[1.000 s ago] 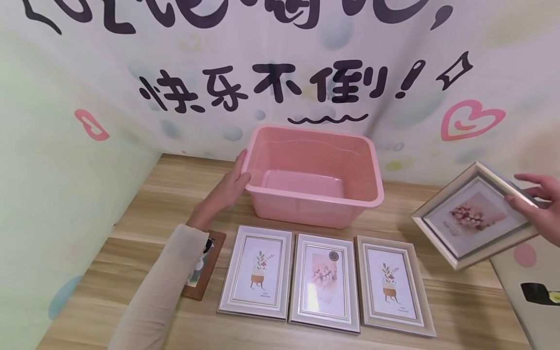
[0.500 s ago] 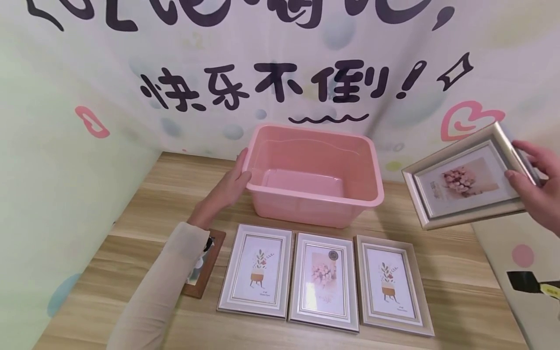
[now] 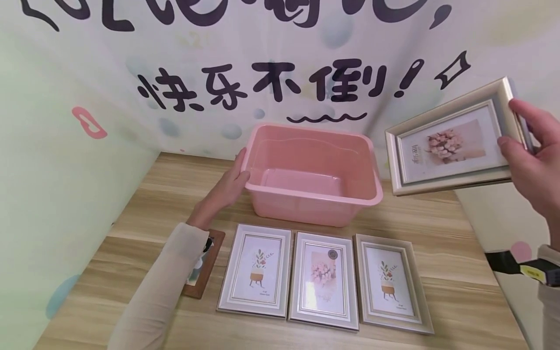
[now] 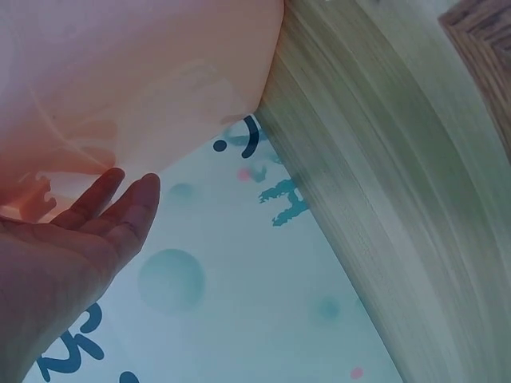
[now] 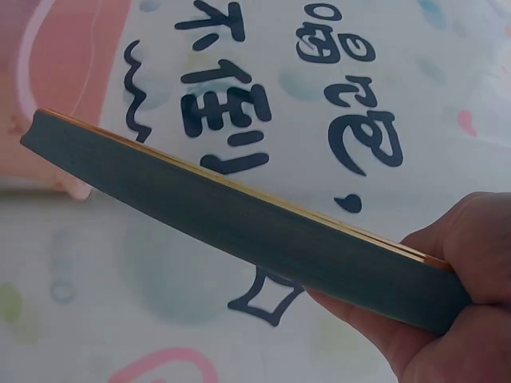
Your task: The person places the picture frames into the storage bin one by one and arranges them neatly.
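Note:
In the head view my right hand (image 3: 535, 155) holds a champagne-coloured picture frame (image 3: 450, 141) by one end, thumb on the front and fingers on its side. The frame is lifted, tilted, right of the pink plastic tub (image 3: 315, 211), with a pink-flower print facing up. The right wrist view shows the picture frame (image 5: 239, 219) edge-on in the grip. My left hand (image 3: 225, 187) holds the tub's left end, thumb at the rim; in the left wrist view the fingers of the left hand (image 4: 88, 231) lie along its outer wall. Nothing lies inside the tub.
Before the tub lie a white frame with a plant print (image 3: 255, 272), a white frame with a flower print (image 3: 324, 282) and a champagne frame (image 3: 393, 284). A brown wooden frame (image 3: 205, 267) is partly hidden by my left sleeve. Behind stands a printed wall (image 3: 210, 141).
My right hand has raised the picture frame and brought it leftward, turning it more level, closer to the tub. My left hand has stayed at the tub.

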The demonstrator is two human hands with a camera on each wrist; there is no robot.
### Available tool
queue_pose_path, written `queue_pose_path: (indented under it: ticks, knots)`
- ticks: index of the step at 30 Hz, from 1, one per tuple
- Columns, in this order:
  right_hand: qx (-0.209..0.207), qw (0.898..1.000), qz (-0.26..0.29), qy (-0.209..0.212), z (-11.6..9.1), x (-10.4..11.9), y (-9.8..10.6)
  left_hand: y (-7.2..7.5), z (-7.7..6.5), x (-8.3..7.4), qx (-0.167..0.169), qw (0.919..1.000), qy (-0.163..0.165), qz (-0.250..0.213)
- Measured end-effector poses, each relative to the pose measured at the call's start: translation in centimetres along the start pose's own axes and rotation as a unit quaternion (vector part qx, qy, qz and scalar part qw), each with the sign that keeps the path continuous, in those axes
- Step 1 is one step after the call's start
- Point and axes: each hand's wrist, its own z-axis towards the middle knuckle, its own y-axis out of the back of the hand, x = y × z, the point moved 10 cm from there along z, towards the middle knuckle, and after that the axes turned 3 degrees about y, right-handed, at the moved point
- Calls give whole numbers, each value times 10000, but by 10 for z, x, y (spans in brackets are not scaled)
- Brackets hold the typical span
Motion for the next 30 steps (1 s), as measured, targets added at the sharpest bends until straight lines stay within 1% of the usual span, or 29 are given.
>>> queue_pose_path:
  ticks: [5,8,13,18,22,25,30]
  knots:
    - [108,9994,237,-208,7,13,-9,-1,0,0,13,10000,27,-13]
    - [247,9987,218,-401,10,19,-16,-1,0,0,15,10000,15,-21]
    - [522,9968,294,-534,15,31,-31,0,-1,2,-6,10000,28,-17]
    - [716,9949,480,-525,19,40,-48,0,-1,2,-35,10000,26,-56]
    - [886,9935,578,-429,21,47,-63,0,0,2,-48,9999,29,-91]
    - [1023,9927,536,-336,21,51,-75,0,0,2,-32,9999,29,-106]
    - [1195,9922,303,-176,19,54,-94,-1,0,1,8,9998,-52,-196]
